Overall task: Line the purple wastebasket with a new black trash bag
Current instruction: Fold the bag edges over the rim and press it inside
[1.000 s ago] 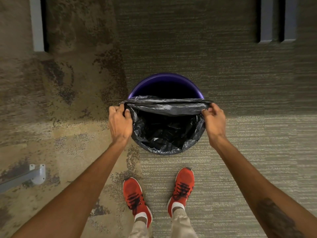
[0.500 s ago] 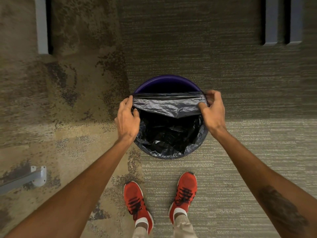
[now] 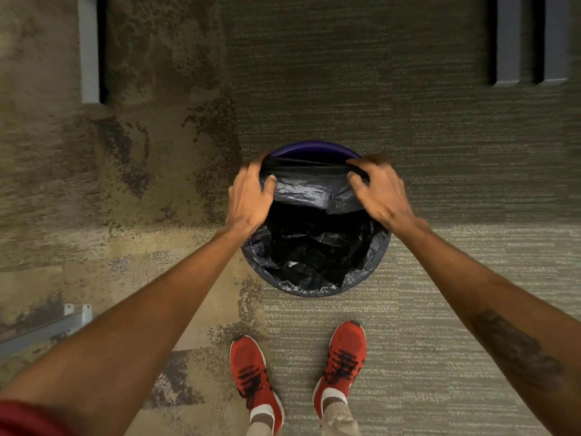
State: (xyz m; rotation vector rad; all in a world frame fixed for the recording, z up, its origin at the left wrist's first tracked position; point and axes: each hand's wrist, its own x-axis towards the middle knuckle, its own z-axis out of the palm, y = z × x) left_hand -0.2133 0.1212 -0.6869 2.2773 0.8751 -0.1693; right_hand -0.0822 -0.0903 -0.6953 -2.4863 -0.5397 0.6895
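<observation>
Purple wastebasket on patterned carpet, both hands' fingers gripping black trash bag edge, red shoes

Patterned carpet is covering the floor, mottled tan left of a grey leg, striped grey to its right. Two more grey legs are standing far right of it.

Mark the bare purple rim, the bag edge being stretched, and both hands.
purple wastebasket [image 3: 314, 148], head view, uncovered far rim.
black trash bag [image 3: 309, 166], head view, stretched edge.
left hand [image 3: 248, 199], head view, back.
right hand [image 3: 382, 193], head view, back.
</observation>
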